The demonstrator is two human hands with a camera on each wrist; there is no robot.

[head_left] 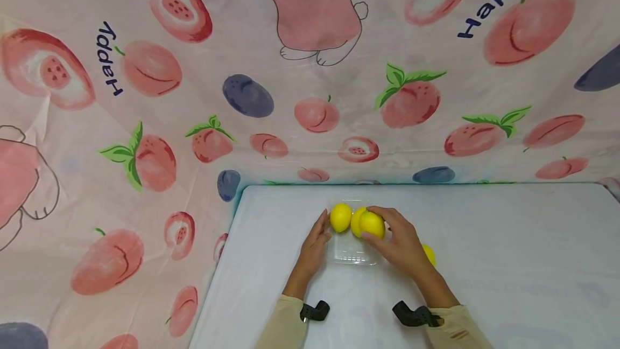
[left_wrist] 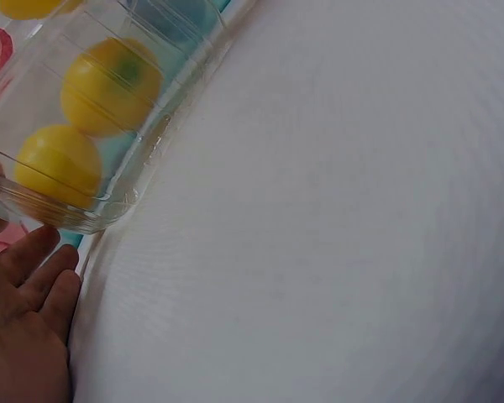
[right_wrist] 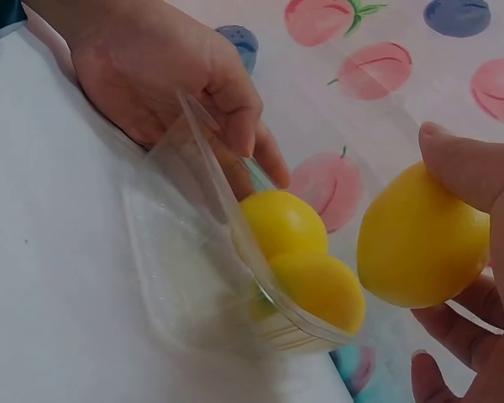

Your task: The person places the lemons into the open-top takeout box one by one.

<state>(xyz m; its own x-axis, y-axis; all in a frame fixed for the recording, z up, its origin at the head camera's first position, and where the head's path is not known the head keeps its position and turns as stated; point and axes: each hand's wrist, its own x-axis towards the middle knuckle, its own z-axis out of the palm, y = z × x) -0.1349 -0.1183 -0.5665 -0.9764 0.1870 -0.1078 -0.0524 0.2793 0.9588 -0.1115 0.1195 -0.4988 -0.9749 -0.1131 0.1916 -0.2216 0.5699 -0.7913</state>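
A clear plastic container [head_left: 353, 257] stands on the white table with two yellow lemons at its far end. One lemon [head_left: 340, 217] lies at the left; beside it another lemon [right_wrist: 317, 292] is partly covered in the head view. My right hand [head_left: 403, 244] pinches a third lemon [right_wrist: 424, 239] between thumb and fingers, above the container's right part. At the container's left wall is my left hand [head_left: 312, 252], its fingers [left_wrist: 60, 298] fairly straight and fingertips right at the plastic.
Another lemon [head_left: 429, 255] lies on the table to the right, partly hidden behind my right wrist. The white table [head_left: 523, 263] ends at the back and left against a fruit-patterned cloth [head_left: 310, 79].
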